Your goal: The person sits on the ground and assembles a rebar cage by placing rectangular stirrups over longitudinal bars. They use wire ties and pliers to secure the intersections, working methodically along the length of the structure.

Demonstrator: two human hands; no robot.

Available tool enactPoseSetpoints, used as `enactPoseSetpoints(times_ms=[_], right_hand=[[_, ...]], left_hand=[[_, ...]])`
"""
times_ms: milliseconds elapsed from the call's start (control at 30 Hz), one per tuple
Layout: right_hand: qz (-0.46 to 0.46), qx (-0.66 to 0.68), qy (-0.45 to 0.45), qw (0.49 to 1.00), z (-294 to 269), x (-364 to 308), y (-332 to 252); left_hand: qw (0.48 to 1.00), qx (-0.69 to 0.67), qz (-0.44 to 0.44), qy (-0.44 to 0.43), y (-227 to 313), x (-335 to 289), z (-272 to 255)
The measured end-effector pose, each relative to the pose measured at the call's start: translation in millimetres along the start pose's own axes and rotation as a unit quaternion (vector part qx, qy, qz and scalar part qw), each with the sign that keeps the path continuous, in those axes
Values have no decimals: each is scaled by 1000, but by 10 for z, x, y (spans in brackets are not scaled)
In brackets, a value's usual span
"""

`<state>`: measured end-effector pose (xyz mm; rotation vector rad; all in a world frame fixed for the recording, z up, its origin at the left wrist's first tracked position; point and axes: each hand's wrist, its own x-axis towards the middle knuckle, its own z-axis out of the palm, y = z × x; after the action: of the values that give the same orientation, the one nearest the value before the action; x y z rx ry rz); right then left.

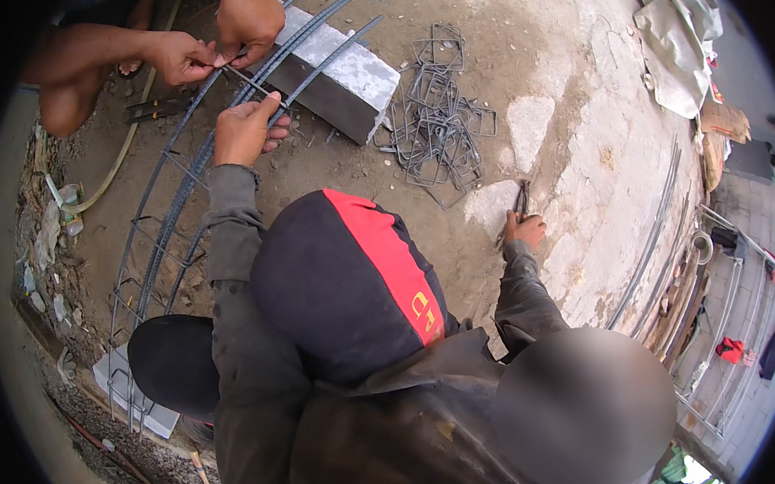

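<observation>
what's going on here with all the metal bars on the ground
A person in a grey jacket reaches out with the left hand to a cage of long steel bars that rests across a grey concrete block. The right hand grips a pair of pliers against the ground. A second person's two hands work on the same bars from the far side. A pile of bent wire stirrups lies beside the block.
</observation>
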<state>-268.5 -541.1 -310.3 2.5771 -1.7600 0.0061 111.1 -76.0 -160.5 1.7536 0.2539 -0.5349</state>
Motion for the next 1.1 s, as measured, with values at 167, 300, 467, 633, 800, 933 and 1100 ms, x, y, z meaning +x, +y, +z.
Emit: enactPoseSetpoints(times_ms=[167, 300, 467, 633, 800, 933, 1100], right_hand=[[55, -28, -14, 998, 138, -172, 280], [-4, 15, -67, 998, 62, -8, 286], [264, 445, -205, 831, -109, 491, 225], [237, 549, -246, 763, -300, 452, 55], [-35, 565, -95, 819, -854, 90, -586], [-222, 560, 38, 797, -1820, 24, -1109], [-268, 762, 52, 588, -2846, -154, -1874]], left_hand=[[1000, 18, -9, -6, 20, 17, 15], [1000, 27, -10, -7, 15, 25, 0], [1000, 24, -5, -13, 13, 26, -15], [1000, 3, -6, -10, 1, 35, -5], [1000, 3, -11, -12, -22, 38, -37], [999, 2, -22, -23, -39, 52, -60], [1000, 2, 5, -13, -107, -20, -5]])
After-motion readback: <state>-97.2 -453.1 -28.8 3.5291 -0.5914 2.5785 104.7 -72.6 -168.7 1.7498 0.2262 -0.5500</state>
